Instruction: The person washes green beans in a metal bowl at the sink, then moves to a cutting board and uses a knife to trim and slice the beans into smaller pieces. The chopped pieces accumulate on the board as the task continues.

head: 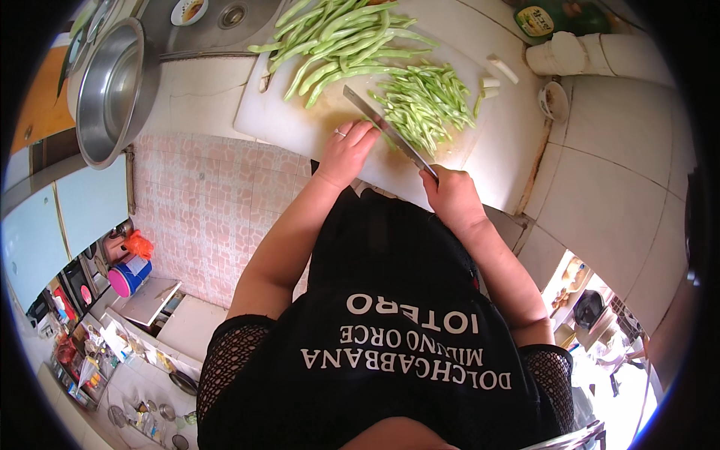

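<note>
My right hand (454, 194) grips the handle of a kitchen knife (394, 135), whose blade points up and left over a white plastic cutting board (264, 118). My left hand (350, 151), a ring on one finger, rests with bent fingers at the board's near edge, close beside the blade. A bit of green bean shows at its fingertips; whether the fingers pinch it is hard to tell. Right of the blade lies a pile of sliced green beans (430, 101). Whole green beans (343, 42) are heaped at the board's far side.
A metal basin (109, 93) stands at the left, near a steel sink (216, 39) with a small bowl (189, 11). Pale stalk pieces (502, 68) lie to the right of the slices. Beyond them are a white pipe (596, 54), another small bowl (553, 102) and the tiled wall.
</note>
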`<act>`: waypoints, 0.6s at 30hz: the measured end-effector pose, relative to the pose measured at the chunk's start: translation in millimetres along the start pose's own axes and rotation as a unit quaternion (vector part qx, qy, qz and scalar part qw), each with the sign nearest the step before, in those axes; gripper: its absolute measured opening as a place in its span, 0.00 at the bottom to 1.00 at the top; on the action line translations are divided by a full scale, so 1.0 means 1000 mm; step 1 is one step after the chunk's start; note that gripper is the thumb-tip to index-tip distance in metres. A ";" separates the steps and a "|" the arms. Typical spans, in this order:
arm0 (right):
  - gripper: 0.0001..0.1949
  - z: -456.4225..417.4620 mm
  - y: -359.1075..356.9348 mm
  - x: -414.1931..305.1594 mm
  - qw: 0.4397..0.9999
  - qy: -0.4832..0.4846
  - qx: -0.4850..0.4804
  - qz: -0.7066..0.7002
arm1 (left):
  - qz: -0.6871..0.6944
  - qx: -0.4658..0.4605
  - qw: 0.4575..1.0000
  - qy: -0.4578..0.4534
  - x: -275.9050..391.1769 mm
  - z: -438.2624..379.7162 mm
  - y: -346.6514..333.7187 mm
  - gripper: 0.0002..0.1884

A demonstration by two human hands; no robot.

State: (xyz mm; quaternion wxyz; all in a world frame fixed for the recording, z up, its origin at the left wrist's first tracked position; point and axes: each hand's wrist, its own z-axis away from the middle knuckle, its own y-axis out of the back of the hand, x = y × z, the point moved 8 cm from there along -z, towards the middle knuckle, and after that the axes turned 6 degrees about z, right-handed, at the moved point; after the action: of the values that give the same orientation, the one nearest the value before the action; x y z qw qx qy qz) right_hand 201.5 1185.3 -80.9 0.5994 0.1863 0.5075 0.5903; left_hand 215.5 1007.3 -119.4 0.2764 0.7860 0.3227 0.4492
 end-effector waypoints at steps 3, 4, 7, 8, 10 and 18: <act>0.11 0.002 -0.003 0.001 0.999 -0.012 -0.008 0.029 | -0.005 -0.001 1.000 0.000 0.000 0.000 0.000 0.14; 0.11 0.002 -0.004 0.001 0.999 -0.014 -0.012 0.032 | -0.009 -0.007 1.000 0.000 0.001 0.001 0.000 0.14; 0.11 0.000 -0.006 0.002 0.999 -0.019 -0.020 0.044 | -0.013 -0.007 1.000 -0.003 -0.001 0.002 -0.002 0.13; 0.11 -0.003 -0.010 0.001 0.998 -0.020 -0.020 0.051 | -0.014 -0.004 1.000 -0.004 -0.002 0.003 -0.003 0.13; 0.10 -0.010 -0.017 0.000 0.998 -0.025 -0.016 0.061 | -0.006 -0.005 1.000 0.008 -0.003 0.001 -0.003 0.12; 0.10 -0.016 -0.009 0.024 0.987 0.011 0.107 -0.121 | 0.081 0.054 0.994 0.048 -0.012 -0.013 0.026 0.08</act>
State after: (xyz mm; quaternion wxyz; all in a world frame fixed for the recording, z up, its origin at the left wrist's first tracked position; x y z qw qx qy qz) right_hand 187.5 1198.6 -104.4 0.6378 0.1802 0.5930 0.4572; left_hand 206.0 983.6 -100.7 0.1801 0.8008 0.2950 0.4891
